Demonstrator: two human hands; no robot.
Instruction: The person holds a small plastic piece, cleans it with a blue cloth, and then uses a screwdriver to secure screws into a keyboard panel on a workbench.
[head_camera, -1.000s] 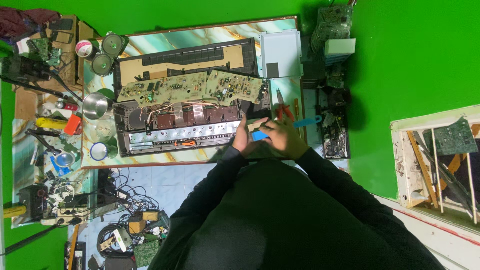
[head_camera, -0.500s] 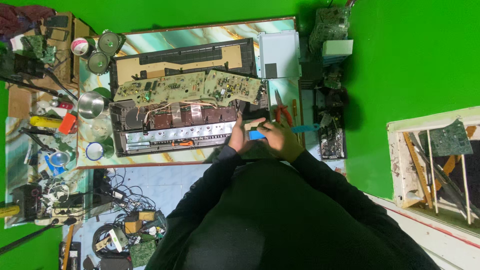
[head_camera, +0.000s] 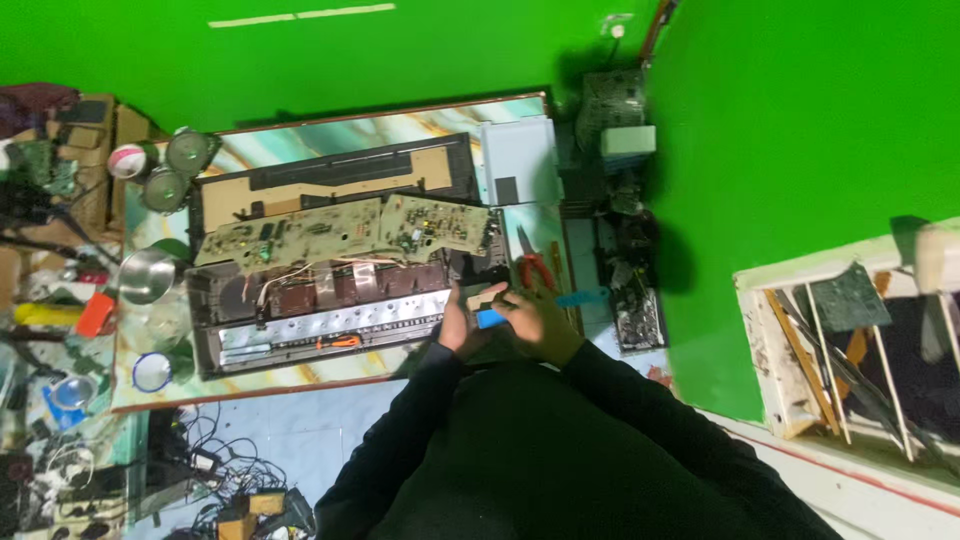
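Seen from above, a person in a black long-sleeved top bends over a marble-patterned table (head_camera: 300, 380), both hands meeting at the near right corner of an opened electronic chassis (head_camera: 320, 320); the left hand (head_camera: 458, 325) rests against that corner of the chassis, fingers curled narrow around one end of a small blue tool (head_camera: 490, 318), though how firm the hold is cannot be told at this size; the right hand (head_camera: 535, 325) lies just beside it, closed around the other end of the same blue tool, knuckles up; the tool sits between the two hands, over the table edge and just right of the chassis; two green-brown circuit boards (head_camera: 340, 230) lie tilted across the top of the chassis, with wires running down into it; behind them stands a long black panel (head_camera: 330, 175); red-handled pliers (head_camera: 535, 265) lie on the table just beyond the hands, and a blue-handled tool (head_camera: 580, 297) lies to their right; a white box (head_camera: 518, 160) sits at the far right corner; on the left a steel bowl (head_camera: 145, 275), a roll of tape (head_camera: 127, 160) and an orange object (head_camera: 97, 312) crowd the table's end; tangled cables (head_camera: 200, 470) lie on the floor below.
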